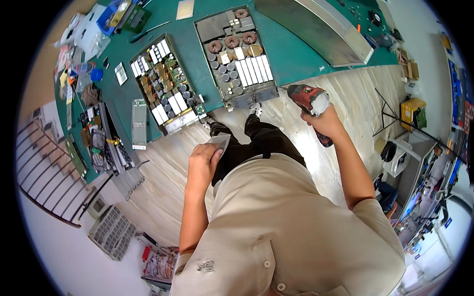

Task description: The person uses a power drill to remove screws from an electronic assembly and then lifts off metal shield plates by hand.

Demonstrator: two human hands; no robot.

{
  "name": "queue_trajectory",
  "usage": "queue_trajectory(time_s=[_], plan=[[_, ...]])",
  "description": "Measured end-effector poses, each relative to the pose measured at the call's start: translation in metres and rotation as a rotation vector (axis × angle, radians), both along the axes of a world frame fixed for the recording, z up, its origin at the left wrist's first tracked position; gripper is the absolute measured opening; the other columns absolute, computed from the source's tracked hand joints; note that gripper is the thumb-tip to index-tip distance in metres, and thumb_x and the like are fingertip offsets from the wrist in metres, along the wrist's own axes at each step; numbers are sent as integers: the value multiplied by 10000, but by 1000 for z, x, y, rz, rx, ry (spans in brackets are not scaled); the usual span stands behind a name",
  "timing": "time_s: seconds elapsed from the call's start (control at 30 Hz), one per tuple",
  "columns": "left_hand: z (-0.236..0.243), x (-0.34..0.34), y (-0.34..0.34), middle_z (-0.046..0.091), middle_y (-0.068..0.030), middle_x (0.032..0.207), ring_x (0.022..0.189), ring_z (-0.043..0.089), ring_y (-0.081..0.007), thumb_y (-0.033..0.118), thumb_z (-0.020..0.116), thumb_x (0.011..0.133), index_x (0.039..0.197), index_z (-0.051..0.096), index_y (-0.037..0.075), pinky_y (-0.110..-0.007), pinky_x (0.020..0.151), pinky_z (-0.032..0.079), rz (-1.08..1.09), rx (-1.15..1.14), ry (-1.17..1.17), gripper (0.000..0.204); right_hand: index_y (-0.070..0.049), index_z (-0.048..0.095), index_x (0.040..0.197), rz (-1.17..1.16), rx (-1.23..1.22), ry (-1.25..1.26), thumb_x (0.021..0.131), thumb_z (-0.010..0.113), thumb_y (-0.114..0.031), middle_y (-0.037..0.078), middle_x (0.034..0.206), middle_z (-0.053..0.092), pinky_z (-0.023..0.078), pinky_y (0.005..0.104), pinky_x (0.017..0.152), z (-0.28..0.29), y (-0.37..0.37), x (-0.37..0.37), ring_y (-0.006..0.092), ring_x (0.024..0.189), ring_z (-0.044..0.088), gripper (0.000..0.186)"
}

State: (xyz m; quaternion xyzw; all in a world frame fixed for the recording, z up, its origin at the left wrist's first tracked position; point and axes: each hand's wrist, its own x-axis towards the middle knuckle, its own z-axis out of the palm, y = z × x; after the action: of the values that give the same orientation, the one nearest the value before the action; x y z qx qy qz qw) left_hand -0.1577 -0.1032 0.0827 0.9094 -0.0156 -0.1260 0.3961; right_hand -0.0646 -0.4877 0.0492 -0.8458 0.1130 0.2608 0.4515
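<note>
My right hand (328, 122) is closed round the handle of a red and black cordless drill (300, 95), whose front end points toward the table. In front of my body, my left hand (200, 164) pinches a small, flat grey metal piece (221, 142) between thumb and fingers. Ahead of me, two open power units lie on the green table (182, 34). The left power unit (165, 84) is packed with white blocks, capacitors and coils. On the right power unit (236, 55) are copper toroid coils, grey capacitors and a row of white blocks. Neither hand touches them.
A long metal housing (316, 30) rests at the table's right. Farther left lie a screwdriver (139, 36), blue and green bins (136, 18), a phone-like device (120, 73) and another opened unit (101, 135). A stair railing (39, 182) stands left; cluttered shelves (434, 172) line the right.
</note>
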Motion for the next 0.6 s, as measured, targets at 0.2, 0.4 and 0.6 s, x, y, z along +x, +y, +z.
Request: queue_trajectory(time_s=[0.2,0.4,0.6], plan=[[-6,-11,-1,734,-187,980,902,672,-389,42,756,879,992,738,-29,-436,822,544,107,13,13,135,26,680,1057,37,-44,109,757,773,-135,111,795,720,552,364,640,-21,10,40,202,647,693,353],[-13,-19,1,748,-184,993,891,680,-372,40,770,870,1031,752,-21,-418,793,548,167,-4,11,174,35,671,984,133,-144,185,756,758,-121,113,787,711,549,366,634,-29,24,63,208,645,690,290],[-18,-20,8,750,-177,992,876,677,-360,40,768,875,1046,757,-14,-407,776,551,175,0,8,180,36,662,987,119,-165,196,760,758,-121,111,771,698,539,364,609,-39,24,62,197,624,681,292]])
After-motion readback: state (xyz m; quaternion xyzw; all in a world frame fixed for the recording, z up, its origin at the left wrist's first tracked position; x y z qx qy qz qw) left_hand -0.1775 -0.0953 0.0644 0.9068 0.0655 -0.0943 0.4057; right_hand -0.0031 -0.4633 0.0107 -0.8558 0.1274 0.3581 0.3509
